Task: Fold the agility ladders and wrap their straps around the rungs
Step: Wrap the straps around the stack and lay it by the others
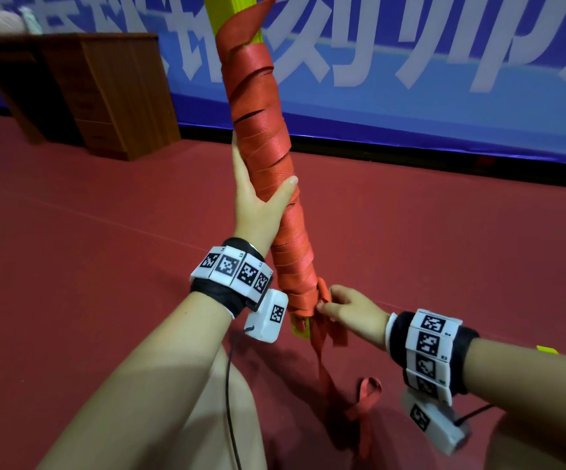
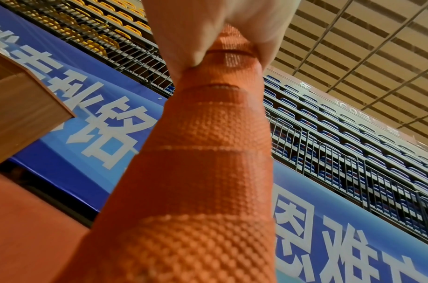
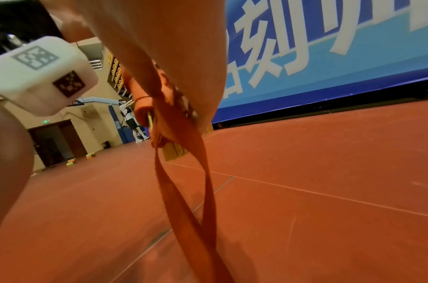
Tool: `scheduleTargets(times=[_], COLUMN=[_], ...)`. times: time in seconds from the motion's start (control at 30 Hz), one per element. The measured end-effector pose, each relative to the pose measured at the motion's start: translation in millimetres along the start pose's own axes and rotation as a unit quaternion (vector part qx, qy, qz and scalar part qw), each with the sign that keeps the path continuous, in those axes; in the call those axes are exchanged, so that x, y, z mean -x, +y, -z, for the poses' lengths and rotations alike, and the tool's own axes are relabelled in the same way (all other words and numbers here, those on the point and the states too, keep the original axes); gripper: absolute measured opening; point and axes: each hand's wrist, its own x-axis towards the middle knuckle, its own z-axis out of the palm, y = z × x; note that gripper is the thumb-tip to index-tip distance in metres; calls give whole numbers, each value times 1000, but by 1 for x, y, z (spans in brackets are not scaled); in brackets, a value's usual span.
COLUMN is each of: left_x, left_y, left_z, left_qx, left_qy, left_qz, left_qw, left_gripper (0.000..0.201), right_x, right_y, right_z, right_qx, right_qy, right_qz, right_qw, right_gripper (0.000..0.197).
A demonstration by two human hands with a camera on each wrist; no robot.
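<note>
Agility-ladder rungs (image 1: 228, 15), yellow-green and bundled into one long stick, stand nearly upright in front of the person, leaning a little to the left at the top, with an orange-red strap (image 1: 264, 144) wound around them in overlapping turns along almost the whole length. The left hand (image 1: 257, 195) grips the bundle near its middle from the left side, thumb lying across the front of the wrapping and fingers behind it. The right hand (image 1: 346, 305) is just beside the lower end, to its right, pinching the strap where the last turns finish; below it a bare rung tip shows. From that pinch the loose strap tail (image 1: 362, 398) hangs down and curls on the red floor (image 1: 444, 239).
</note>
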Motion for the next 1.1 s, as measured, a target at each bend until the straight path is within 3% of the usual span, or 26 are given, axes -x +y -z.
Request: scheduleTargets(times=[0.07,0.2,0.43,0.57,0.9,1.1], left_x=[-2,-5,-11,-13,-12,-5], left_y=[-1,-4,-9,-9,-9,-13], left_z=[0,3,8,11,16,4], left_qx=[5,7,20,27,17,6], left_qy=[11,26,56,68,66,113], left_qz=[-1,-5,7,13,23,27], left_qw=[1000,1000,998,997,997,993], left_gripper=[88,86,87,87,88,91], right_x=[1,-3,-10,-11,-5,-5], right_y=[1,2,-9,-17,-27,-26], right_z=[-3,0,11,16,33,25], right_qx=[16,-54,-43,-110,-148,-106], right_qy=[24,56,37,28,-8,71], right_qz=[7,-2,-39,-57,-113,-23], right_qw=[1000,997,998,992,983,992], right_gripper=[22,25,16,20,22,20])
